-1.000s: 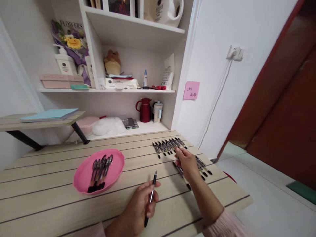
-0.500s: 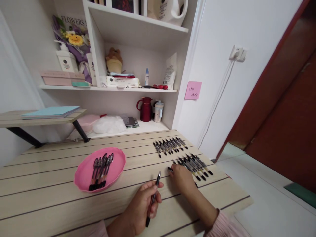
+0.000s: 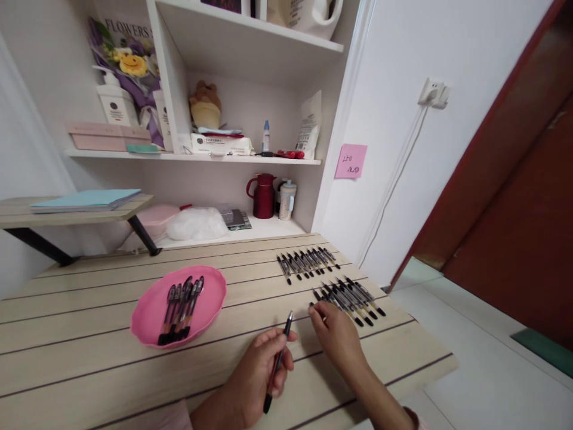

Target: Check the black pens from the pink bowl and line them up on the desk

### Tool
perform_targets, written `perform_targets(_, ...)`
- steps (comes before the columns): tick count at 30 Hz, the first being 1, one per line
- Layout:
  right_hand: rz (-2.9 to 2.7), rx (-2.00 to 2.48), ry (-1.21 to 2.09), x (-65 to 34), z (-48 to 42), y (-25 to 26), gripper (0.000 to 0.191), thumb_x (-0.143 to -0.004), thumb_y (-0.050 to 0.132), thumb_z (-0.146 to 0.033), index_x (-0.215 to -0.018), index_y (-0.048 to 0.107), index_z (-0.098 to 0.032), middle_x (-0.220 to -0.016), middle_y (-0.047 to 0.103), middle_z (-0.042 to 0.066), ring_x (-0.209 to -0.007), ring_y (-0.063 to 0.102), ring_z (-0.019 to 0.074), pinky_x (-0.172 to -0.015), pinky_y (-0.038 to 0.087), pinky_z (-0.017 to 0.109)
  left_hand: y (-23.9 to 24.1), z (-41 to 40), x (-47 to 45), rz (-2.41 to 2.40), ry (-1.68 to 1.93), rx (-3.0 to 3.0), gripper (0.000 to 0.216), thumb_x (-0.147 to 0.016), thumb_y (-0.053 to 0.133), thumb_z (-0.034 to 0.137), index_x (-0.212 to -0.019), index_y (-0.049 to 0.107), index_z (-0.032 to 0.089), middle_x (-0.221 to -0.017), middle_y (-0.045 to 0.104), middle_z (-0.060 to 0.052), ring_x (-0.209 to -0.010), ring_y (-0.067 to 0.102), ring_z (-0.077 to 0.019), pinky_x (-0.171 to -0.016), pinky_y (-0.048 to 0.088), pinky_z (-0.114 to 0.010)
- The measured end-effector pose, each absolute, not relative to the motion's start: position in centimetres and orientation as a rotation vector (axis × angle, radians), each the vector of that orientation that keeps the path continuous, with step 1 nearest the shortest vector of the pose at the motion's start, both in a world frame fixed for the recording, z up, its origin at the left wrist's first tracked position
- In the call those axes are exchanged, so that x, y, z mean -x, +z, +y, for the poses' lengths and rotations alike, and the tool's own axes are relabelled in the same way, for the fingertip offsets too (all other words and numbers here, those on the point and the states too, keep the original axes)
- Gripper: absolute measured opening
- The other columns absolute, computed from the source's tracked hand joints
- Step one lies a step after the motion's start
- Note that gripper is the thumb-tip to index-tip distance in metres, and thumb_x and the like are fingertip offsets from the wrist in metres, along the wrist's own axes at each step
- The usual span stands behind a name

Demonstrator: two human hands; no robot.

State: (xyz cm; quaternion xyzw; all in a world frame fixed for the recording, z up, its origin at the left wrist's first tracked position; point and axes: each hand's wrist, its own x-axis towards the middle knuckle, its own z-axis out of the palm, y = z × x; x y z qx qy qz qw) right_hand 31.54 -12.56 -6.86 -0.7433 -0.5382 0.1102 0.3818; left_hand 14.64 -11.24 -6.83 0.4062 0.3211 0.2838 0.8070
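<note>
My left hand [image 3: 262,373] is closed round a black pen [image 3: 278,359], held upright-tilted with its tip pointing away from me. My right hand [image 3: 333,337] rests on the wooden table [image 3: 89,364], its fingertips pinched at the near-left end of the closer row of black pens [image 3: 351,297]; whether it grips one I cannot make out. A second row of pens [image 3: 307,263] lies farther back. A pink oval plate [image 3: 210,298] to the left holds several black pens [image 3: 181,307].
Shelves behind the table carry a red jug [image 3: 263,197], a white bottle [image 3: 287,201], a plastic bag [image 3: 196,225] and a pink box [image 3: 154,218]. A raised stand [image 3: 76,215] with a blue folder is at left. The table's right edge drops to the floor.
My right hand drew back from the far row of pens to the near row's left end. The left hand kept hold of its pen, shifting slightly.
</note>
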Motion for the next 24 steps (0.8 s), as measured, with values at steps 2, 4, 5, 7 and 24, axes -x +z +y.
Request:
perform_targets(2,-1.194,1.587,0.683,-30.1,-12.6,-6.8,0.034,-0.077,0.05,-0.048,-0.061,0.053,-0.018,-0.054,0.056,0.001,-0.051,0.049,0.0129,-0.049,0.03,0.024,-6.8,-11.3,-14.8,0.686,0.614,-0.888,0.032,-0.075,0.053,0.043,-0.092,0.052,0.017,-0.057,0.052,0.005,-0.031,0.031,-0.0017,-0.033,0.015,-0.018)
perform_targets(4,-0.985,1.336,0.968,-28.6,-12.6,-6.7,0.036,-0.07,0.057,-0.052,-0.063,0.053,-0.017,-0.049,0.054,-0.002,-0.045,0.044,0.0101,-0.046,0.03,0.022,-6.9,-11.3,-14.9,0.679,0.611,-0.916,0.032,-0.074,0.054,0.045,-0.089,0.051,0.017,-0.057,0.052,0.006,-0.03,0.03,-0.0013,-0.032,0.015,-0.017)
perform_targets(5,-0.894,1.262,1.041,-27.9,-12.6,-6.6,0.036,-0.067,0.061,-0.052,-0.063,0.052,-0.017,-0.047,0.053,-0.003,-0.043,0.042,0.0088,-0.046,0.029,0.021,-6.9,-11.3,-15.0,0.68,0.609,-0.932,0.031,-0.074,0.054,0.045,-0.087,0.051,0.017,-0.056,0.052,0.006,-0.029,0.03,-0.0012,-0.032,0.015,-0.017)
perform_targets(7,-0.763,1.188,1.088,-26.8,-12.6,-6.5,0.037,-0.063,0.067,-0.049,-0.059,0.05,-0.016,-0.042,0.049,-0.005,-0.04,0.038,0.0066,-0.044,0.028,0.02,-6.9,-11.3,-15.0,0.695,0.601,-0.96,0.03,-0.074,0.054,0.045,-0.085,0.051,0.017,-0.055,0.051,0.006,-0.028,0.029,-0.0011,-0.031,0.015,-0.017)
perform_targets(24,-0.613,0.874,1.279,-26.3,-13.0,-6.3,0.033,-0.067,0.065,-0.045,-0.077,0.06,-0.014,-0.071,0.064,0.004,-0.044,0.043,0.0061,-0.045,0.032,0.019,-6.6,-11.5,-15.0,0.735,0.589,-1.025,0.027,-0.079,0.045,0.045,-0.081,0.05,0.018,-0.051,0.049,0.006,-0.027,0.026,-0.001,-0.029,0.013,-0.016)
